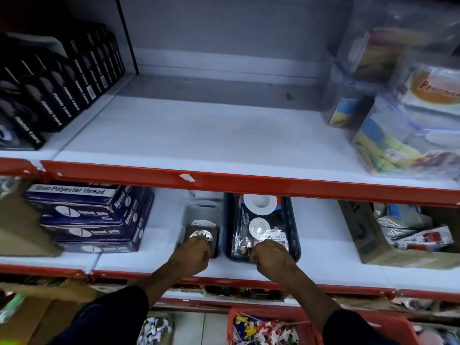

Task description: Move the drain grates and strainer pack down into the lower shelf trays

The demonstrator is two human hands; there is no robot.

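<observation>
Head view, looking down into a shop shelf unit with red front rails. The upper white shelf (pixel 211 135) is bare across its middle; black boxes of tape (pixel 49 95) stand in a row at its left, clear-wrapped packs with yellow labels (pixel 408 125) pile up at its right.

Lower shelf (pixel 159 245), under the rail: two trays sit side by side near centre. The small grey plastic tray (pixel 199 212) on the left holds the shiny round metal drain grates (pixel 201 235), resting at its near end. The left hand (pixel 193 255) reaches in from below, its grip curled over the near edge of the grates, fingers touching the metal; whether it pinches them or only rests on them I cannot tell.

The dark blue plastic tray (pixel 293 227) on the right holds the clear-wrapped strainer pack (pixel 258 227), lying flat, white round discs showing and a price sticker near its lower right. The right hand (pixel 270 253) is clenched on the pack's near edge, grasping the wrapper.

Stacked dark blue thread boxes (pixel 92 215) lie just left of the grey tray. An open cardboard carton (pixel 373 245) of packets sits well to the right. A red basket (pixel 321 327) of small coloured items shows below
</observation>
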